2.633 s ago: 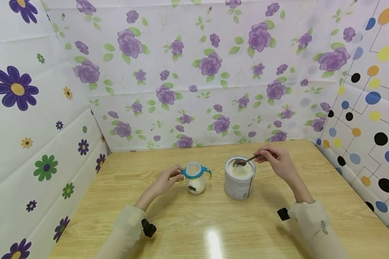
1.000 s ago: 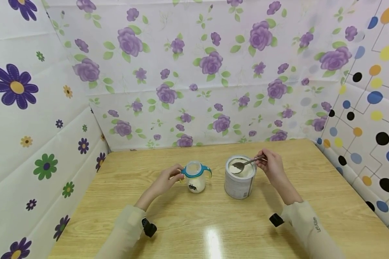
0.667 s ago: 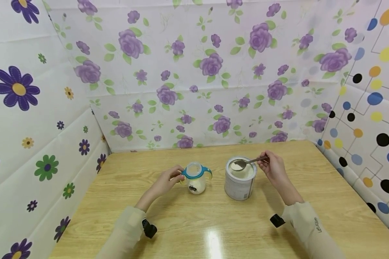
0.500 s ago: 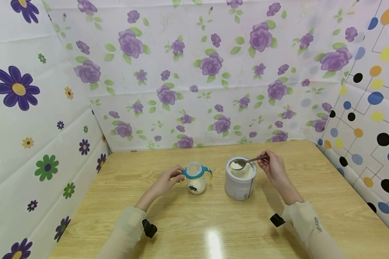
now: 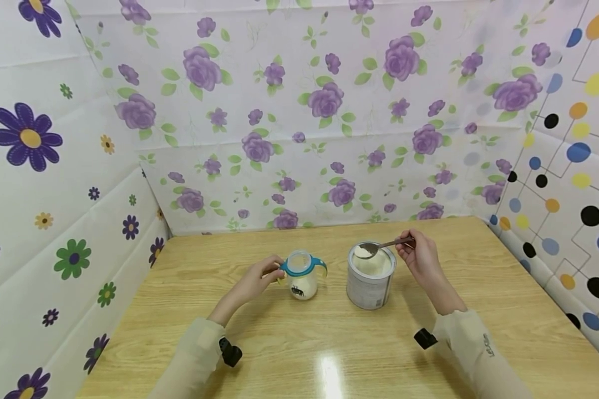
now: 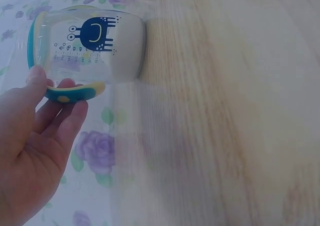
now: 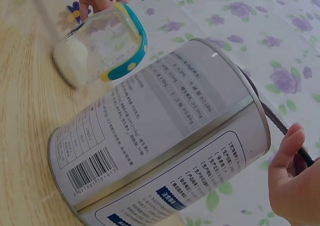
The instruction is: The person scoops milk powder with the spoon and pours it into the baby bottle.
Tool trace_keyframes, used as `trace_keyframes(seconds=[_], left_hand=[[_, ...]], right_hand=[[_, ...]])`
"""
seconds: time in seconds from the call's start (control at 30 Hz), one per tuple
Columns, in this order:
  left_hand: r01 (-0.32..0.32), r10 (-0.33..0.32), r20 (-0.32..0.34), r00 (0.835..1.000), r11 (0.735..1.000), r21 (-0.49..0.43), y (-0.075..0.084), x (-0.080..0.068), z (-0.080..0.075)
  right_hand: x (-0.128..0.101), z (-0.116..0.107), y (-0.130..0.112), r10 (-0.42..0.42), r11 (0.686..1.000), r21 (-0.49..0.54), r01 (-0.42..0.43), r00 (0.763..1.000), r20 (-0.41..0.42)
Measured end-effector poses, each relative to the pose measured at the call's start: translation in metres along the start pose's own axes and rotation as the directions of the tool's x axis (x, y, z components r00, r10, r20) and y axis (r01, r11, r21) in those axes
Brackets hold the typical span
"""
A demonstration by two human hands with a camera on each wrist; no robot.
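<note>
Head view | our right hand [image 5: 419,259] pinches spoon [image 5: 379,246], loaded bowl over tin [image 5: 370,275], handle pointing right | cup [image 5: 301,273] lies left of tin, left hand [image 5: 253,280] gripping its handle

On the surface [image 5: 299,343] a cup [image 5: 301,275] stands left of a tin [image 5: 369,275], the two near each other. The left hand [image 5: 253,280] lies at the cup's left side, its fingers [image 5: 271,269] on the handle there. The right hand [image 5: 421,256] is just right of the tin, holding a spoon [image 5: 379,247] whose bowl hangs over the tin's open top. A wall [image 5: 299,138] stands behind both.
</note>
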State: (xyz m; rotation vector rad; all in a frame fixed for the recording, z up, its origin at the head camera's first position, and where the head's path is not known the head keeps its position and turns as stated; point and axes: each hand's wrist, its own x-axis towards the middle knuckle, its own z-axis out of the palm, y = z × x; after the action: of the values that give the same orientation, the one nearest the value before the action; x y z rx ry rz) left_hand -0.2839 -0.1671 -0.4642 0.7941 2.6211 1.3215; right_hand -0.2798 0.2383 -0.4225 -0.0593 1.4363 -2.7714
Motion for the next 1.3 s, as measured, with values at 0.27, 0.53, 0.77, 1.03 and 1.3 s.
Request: trace_keyframes(seconds=[0.27, 0.53, 0.77, 1.03, 1.3], left_hand=[[-0.01, 0.009, -0.013, 1.0, 0.999, -0.034, 0.001, -0.001, 0.001], [0.001, -0.001, -0.005, 1.0, 1.0, -0.009, 0.002, -0.001, -0.001], [-0.004, 0.004, -0.004, 1.0, 1.0, 0.004, 0.001, -0.001, 0.0], [-0.002, 0.002, -0.005, 1.0, 1.0, 0.002, 0.001, 0.0, -0.001], [-0.013, 0.013, -0.005, 1.0, 1.0, 0.01, 0.001, 0.0, -0.001]], right_hand=[[0.0, 0.005, -0.001, 0.005, 1.0, 0.004, -0.005, 1.0, 0.006], [0.001, 0.012, -0.004, 0.028, 0.999, 0.024, -0.028, 1.0, 0.011], [0.001, 0.017, -0.005, 0.021, 0.999, 0.031, -0.021, 1.0, 0.008], [0.003, 0.023, -0.003, 0.008, 1.0, 0.02, -0.008, 1.0, 0.002], [0.002, 0.025, -0.003, 0.0, 0.999, 0.033, 0.0, 1.0, 0.001]])
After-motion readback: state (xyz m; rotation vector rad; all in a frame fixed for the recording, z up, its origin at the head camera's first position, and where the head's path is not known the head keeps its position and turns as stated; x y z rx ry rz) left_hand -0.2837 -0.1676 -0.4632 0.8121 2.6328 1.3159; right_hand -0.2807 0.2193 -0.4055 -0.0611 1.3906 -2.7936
